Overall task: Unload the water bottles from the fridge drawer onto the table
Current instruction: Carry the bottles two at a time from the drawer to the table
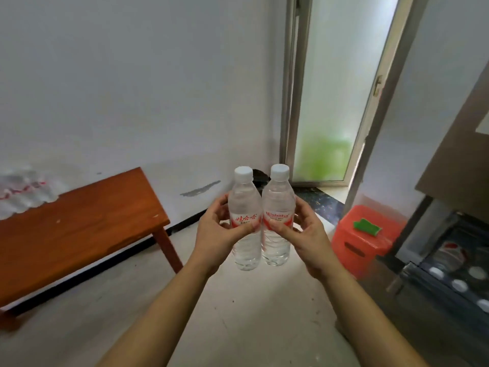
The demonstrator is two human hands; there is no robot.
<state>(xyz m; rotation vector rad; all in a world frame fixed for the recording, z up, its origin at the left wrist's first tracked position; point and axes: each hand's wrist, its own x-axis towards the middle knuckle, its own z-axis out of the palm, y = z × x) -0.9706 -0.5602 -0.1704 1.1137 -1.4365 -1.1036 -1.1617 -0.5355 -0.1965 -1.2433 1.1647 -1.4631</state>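
Note:
Two clear water bottles with white caps and red labels are held upright side by side, touching, in mid-air over the floor. My left hand [217,231] grips the left bottle [244,205] around its label. My right hand [307,231] grips the right bottle [277,202] the same way. The wooden table [79,229] stands to the left, below and apart from the bottles. At the lower right the open fridge drawer [449,276] shows several white bottle caps inside.
A crumpled plastic bag [23,192] lies on the table's far left end. An orange plastic stool [365,237] with a green object on it stands on the floor beside the fridge. A frosted glass door [333,102] is ahead, partly open.

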